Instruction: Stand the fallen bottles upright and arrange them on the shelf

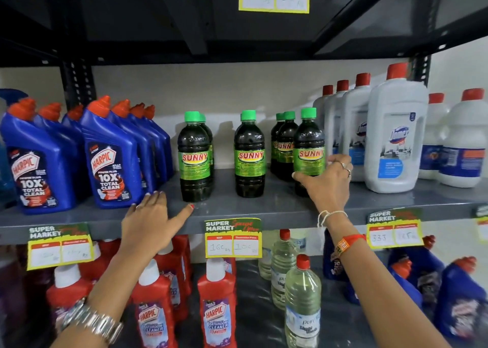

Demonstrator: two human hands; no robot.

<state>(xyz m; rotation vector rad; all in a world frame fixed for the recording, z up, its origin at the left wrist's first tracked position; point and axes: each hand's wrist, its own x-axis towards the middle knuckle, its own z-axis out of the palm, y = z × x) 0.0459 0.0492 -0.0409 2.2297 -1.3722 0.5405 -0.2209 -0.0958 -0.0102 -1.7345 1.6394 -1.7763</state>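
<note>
Shelf [264,210] bottle [309,149] upright within right-hand fingers [340,163].

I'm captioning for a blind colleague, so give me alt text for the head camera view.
A person's right hand holds an upright green-capped Sunny bottle on a grey shelf, while the left hand rests open on the shelf edge. Blue Harpic bottles stand left, white bottles right.

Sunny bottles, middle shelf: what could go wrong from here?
1. The right hand wraps the rightmost Sunny bottle, which stands close to the white Domex bottle; a sideways shift might knock it.
2. More Sunny bottles stand right behind; pushing back could topple them.
3. The left hand rests on the shelf edge near the blue Harpic bottle.
</note>
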